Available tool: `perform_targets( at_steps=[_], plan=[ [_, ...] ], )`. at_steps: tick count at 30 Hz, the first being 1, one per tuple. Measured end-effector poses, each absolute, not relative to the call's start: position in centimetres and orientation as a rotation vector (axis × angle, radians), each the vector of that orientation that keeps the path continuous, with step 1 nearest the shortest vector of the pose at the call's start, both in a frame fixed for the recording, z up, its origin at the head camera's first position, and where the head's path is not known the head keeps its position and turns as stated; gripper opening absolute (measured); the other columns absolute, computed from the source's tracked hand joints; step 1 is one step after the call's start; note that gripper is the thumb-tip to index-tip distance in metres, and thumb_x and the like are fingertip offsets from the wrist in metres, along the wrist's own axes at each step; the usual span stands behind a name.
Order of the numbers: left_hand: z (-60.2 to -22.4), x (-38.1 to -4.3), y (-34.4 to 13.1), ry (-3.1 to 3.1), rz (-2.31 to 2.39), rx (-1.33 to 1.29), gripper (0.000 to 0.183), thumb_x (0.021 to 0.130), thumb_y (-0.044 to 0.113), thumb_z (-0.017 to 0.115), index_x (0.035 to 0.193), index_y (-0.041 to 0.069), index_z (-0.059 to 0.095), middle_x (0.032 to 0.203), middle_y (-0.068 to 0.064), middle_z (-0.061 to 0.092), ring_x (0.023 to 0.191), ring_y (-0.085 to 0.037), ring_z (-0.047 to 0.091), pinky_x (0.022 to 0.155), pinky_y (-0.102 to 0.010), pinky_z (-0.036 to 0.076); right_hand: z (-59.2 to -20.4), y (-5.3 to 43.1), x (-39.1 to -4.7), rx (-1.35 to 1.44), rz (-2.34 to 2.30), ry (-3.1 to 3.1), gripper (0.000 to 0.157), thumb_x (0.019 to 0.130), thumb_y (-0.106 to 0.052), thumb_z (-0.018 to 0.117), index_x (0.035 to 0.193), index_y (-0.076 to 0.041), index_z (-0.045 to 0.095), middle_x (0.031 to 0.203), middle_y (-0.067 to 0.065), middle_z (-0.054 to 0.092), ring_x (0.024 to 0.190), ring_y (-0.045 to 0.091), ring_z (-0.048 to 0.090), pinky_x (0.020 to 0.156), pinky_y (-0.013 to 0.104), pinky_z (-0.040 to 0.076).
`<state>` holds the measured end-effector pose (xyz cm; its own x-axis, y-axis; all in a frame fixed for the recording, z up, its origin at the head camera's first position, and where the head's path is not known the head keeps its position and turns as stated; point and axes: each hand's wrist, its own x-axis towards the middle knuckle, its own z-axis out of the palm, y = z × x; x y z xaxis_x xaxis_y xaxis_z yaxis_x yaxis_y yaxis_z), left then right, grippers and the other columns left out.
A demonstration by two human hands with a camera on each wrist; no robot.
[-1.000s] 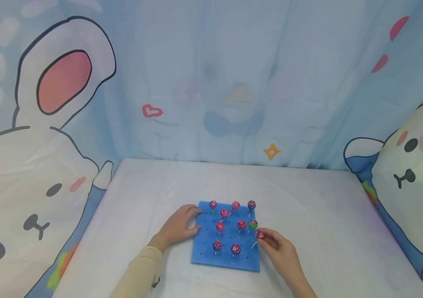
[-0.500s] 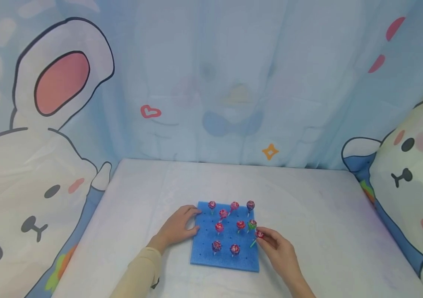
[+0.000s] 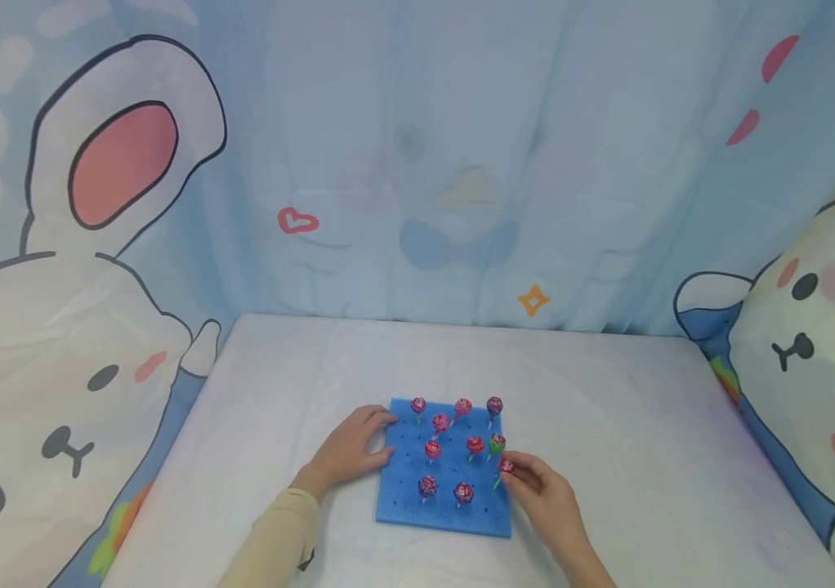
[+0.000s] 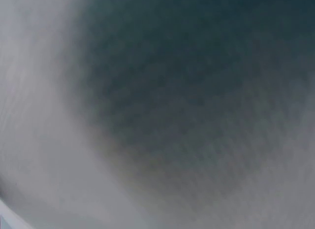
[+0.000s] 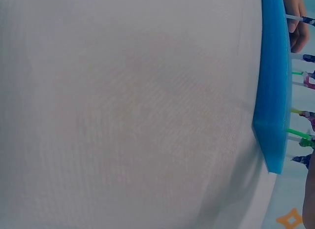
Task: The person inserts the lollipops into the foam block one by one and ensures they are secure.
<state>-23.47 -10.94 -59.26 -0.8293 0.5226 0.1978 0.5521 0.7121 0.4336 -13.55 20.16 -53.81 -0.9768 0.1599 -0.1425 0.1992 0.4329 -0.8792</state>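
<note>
A lollipop with a red wrapper and a green stick is pinched between the thumb and fingers of my right hand, at the right side of a blue foam board. In the right wrist view its green stick slants with the lower end at the board's top face. My left hand rests at the board's left edge, fingertips and thumb extended onto the rim. Several other lollipops stand in the board, among them a green-wrapped one just behind the pinched one. The left wrist view is only a dark blur.
Small holes dot the board in rows. It lies flat on a white-covered table. Behind hangs a light blue curtain printed with cartoon animals. Upright lollipops such as a purple one and a dark red one stand near my right hand.
My right hand has shifted slightly left over the board with the lollipop, whose stick stands a little steeper and lower. The left hand and board stay put.
</note>
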Motion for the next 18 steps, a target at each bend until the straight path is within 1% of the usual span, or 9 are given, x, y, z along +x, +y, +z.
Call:
perform_targets(
  at_steps=[4,12,18],
  plan=[
    [-59.35,-23.57,-10.97,-2.838,-0.760,-0.901,0.050,0.089,0.040,0.062,0.134,0.019,0.055,0.135,0.000,0.053,0.131,-0.018,0.045,0.110,-0.036,0.038,-53.80,19.68,-13.57,0.395,-1.644,2.574,0.035,0.094,-0.020,0.066,0.126,-0.007,0.060,0.126,0.012,0.063,0.118,0.028,0.059,0.091,0.031,0.053],
    [-59.31,-23.49,-10.94,-2.837,-0.761,-0.895,0.050,0.089,0.040,0.062,0.134,0.020,0.055,0.135,0.000,0.053,0.131,-0.018,0.045,0.110,-0.036,0.038,-54.05,19.27,-13.54,0.442,-1.626,2.575,0.035,0.093,-0.022,0.068,0.124,-0.007,0.063,0.124,0.012,0.064,0.114,0.028,0.062,0.089,0.032,0.055],
    [-59.26,-23.52,-10.92,-2.839,-0.747,-0.898,0.051,0.089,0.040,0.062,0.135,0.020,0.055,0.135,0.000,0.053,0.131,-0.018,0.045,0.110,-0.036,0.038,-54.27,19.46,-13.73,0.450,-1.593,2.574,0.037,0.092,-0.027,0.069,0.123,-0.007,0.064,0.122,0.011,0.066,0.114,0.028,0.062,0.091,0.036,0.054]
  ],
)
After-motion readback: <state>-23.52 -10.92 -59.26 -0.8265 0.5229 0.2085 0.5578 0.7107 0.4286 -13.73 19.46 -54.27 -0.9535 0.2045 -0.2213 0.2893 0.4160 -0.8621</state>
